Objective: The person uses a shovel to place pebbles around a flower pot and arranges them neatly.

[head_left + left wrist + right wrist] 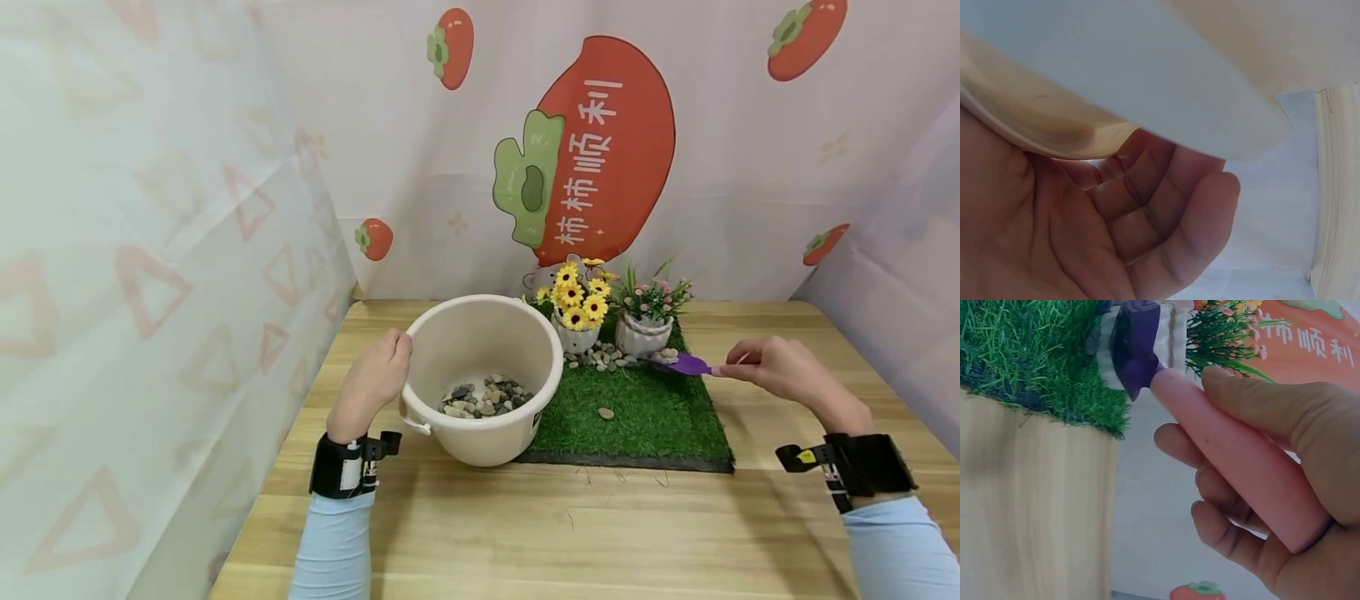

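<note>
A cream plastic bucket [480, 333] stands on the wooden table [570, 533] with several pebbles [483, 397] in its bottom. My left hand [372, 379] grips the bucket's left rim [1066, 131], fingers curled under the edge. My right hand [780, 367] pinches the pink handle [1241, 462] of a small scoop with a purple blade [688, 364]. The blade [1135, 347] reaches to the loose pebbles [600, 358] lying on the green grass mat [645, 425] before two small flowerpots.
A pot of yellow flowers [576, 310] and a pot of pink flowers [645, 321] stand at the mat's back. One stray pebble [606, 413] lies mid-mat. Curtain walls close in the left, back and right sides.
</note>
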{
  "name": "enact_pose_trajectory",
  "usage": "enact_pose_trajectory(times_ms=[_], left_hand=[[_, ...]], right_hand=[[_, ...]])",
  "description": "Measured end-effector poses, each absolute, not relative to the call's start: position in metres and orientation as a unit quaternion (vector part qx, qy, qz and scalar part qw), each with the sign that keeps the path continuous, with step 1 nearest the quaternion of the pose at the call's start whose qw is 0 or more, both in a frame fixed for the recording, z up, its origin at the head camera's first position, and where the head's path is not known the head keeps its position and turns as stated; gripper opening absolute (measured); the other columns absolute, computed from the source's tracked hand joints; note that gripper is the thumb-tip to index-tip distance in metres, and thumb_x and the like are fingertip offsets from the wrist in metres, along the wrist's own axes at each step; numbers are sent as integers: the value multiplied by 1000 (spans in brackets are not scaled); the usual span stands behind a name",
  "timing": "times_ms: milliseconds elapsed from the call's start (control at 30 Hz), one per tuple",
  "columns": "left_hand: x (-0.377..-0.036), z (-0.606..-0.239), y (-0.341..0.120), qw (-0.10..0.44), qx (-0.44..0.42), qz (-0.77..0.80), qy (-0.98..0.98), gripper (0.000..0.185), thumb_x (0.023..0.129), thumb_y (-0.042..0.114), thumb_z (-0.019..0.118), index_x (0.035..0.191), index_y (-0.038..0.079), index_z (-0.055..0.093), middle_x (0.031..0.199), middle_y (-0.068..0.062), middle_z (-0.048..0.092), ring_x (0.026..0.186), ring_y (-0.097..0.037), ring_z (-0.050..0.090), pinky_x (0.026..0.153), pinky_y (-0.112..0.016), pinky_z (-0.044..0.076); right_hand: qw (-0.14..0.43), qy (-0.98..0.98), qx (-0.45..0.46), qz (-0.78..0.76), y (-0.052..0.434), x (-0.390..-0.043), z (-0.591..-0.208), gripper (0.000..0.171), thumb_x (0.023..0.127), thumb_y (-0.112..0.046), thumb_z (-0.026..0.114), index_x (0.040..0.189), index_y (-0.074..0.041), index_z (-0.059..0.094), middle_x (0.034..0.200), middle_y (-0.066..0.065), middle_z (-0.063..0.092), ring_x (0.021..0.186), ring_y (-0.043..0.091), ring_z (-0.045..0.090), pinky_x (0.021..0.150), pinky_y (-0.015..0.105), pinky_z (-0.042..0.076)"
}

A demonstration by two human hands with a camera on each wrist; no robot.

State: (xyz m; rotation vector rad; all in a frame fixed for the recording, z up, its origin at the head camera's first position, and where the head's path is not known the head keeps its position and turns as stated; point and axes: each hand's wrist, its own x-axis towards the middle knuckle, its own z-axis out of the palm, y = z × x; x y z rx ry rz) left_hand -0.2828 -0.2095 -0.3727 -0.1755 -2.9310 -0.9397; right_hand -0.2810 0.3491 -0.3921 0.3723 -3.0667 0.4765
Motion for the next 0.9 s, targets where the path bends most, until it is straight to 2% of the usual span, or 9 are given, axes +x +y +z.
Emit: enact_pose_trajectory(times_ms=[433,733,900], left_hand=[[-282,-370,-210,28,-60,-293,-954,46,106,34,23,120,2,53,102,-17,65,90,-30,64,75,-42,50],[-281,-371,-208,25,-57,-296,-953,44,106,35,24,117,4,54,100,-16,65,89,-29,65,70,-38,49],[-283,-372,-209,28,-59,-296,-953,44,106,34,24,117,3,55,99,-16,64,89,-29,64,73,-40,50]], right_hand=[[5,-984,125,131,346,-275,-365,22,89,-32,71,94,-11,72,83,-1,72,69,11,60,60,31,45],[-2,-987,117,113,355,-273,-361,21,91,-31,69,93,-11,72,84,2,72,70,14,62,58,31,45],[-8,-988,109,113,359,-273,-361,25,92,-35,68,94,-10,72,88,5,73,71,14,62,58,31,45]])
